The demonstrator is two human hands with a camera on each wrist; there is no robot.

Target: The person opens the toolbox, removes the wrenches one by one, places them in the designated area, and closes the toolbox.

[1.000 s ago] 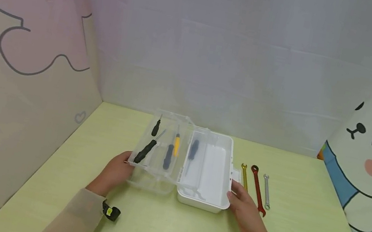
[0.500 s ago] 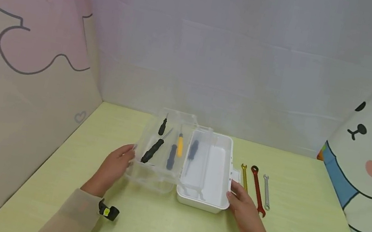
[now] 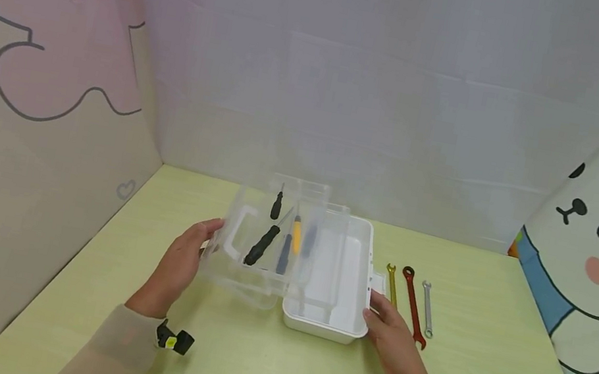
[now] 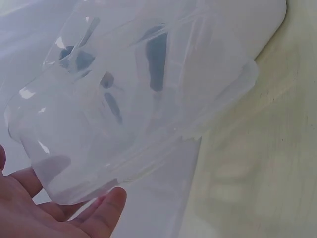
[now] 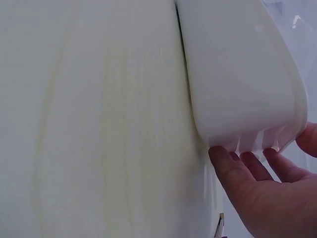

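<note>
A white toolbox base stands on the table, its clear lid raised at the left. Between them, a clear tray holds several screwdrivers: a large black screwdriver, a small black screwdriver, a yellow-handled screwdriver and a dark blue one. Another dark handle shows hazily through the plastic. My left hand grips the lid's outer edge, its thumb and fingers around a corner in the left wrist view. My right hand holds the base's right wall, fingers on the outside.
Right of the box lie a yellow wrench, a red wrench and a silver wrench, close to my right hand. A clear latch sticks out from the base. Fabric walls close off the table's back and sides.
The lid has tilted further up in my left hand, and the tray with the screwdrivers has shifted right over the base. My right hand has stayed on the base.
</note>
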